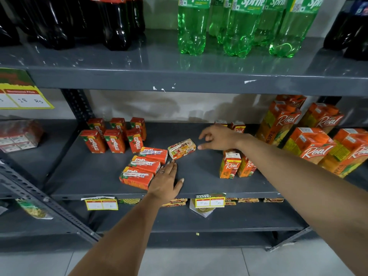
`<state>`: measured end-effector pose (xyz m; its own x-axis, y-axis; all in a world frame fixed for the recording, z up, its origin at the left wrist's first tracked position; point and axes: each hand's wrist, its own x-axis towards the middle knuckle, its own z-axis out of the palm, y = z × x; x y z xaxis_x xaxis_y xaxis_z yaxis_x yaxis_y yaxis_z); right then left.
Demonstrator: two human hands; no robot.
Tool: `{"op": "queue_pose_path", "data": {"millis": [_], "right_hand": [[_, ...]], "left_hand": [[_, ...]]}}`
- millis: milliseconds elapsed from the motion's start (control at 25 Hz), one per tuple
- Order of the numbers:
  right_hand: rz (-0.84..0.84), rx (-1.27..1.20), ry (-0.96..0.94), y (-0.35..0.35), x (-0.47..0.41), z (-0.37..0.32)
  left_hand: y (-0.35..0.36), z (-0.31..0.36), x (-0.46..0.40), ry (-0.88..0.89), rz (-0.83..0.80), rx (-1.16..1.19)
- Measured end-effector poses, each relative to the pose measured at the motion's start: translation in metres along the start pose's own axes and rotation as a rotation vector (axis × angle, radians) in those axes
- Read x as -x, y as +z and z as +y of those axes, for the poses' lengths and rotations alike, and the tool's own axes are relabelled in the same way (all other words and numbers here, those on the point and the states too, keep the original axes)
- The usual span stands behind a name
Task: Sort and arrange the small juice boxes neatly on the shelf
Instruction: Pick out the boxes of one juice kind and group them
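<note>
Several small red Maaza juice boxes (115,140) stand upright in two rows at the left of the grey middle shelf (199,176). Three more Maaza boxes (144,164) lie flat in front of them. A small Real juice box (181,148) lies on its side mid-shelf. Two small Real boxes (237,166) stand upright to the right, two more (238,127) at the back. My left hand (165,180) rests flat on the shelf, fingers spread, touching the lying Maaza boxes. My right hand (217,138) hovers open just right of the lying Real box, holding nothing.
Large Real juice cartons (310,144) crowd the shelf's right end. Green Sprite bottles (239,26) and dark cola bottles (79,20) stand on the shelf above. Price tags (210,201) hang on the shelf's front edge. A slanted metal upright (49,202) runs at lower left.
</note>
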<state>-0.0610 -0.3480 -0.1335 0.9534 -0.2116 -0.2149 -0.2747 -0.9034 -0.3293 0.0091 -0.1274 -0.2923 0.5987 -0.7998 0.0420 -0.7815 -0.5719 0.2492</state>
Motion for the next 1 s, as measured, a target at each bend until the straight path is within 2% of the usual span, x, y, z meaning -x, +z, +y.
{"op": "queue_pose_path", "data": {"millis": [200,360,560,800,1000], "right_hand": [[0.007,0.257,-0.089,0.041,-0.051,-0.023],[-0.031,0.433,-0.069,0.066,-0.077,-0.025],[-0.066,0.436,0.002,0.067,-0.082,-0.024],[-0.31,0.487,0.091,0.049,-0.063,-0.014],[-0.215,0.426,-0.011,0.045,-0.047,-0.002]], "left_hand": [[0.001,-0.021,0.001,0.06,-0.008,-0.027],[0.006,-0.026,0.001,0.084,0.046,-0.025],[0.009,-0.031,0.0,0.048,0.034,-0.004],[0.006,-0.028,0.002,0.044,0.04,0.004],[0.007,-0.029,0.003,0.06,0.047,-0.011]]}}
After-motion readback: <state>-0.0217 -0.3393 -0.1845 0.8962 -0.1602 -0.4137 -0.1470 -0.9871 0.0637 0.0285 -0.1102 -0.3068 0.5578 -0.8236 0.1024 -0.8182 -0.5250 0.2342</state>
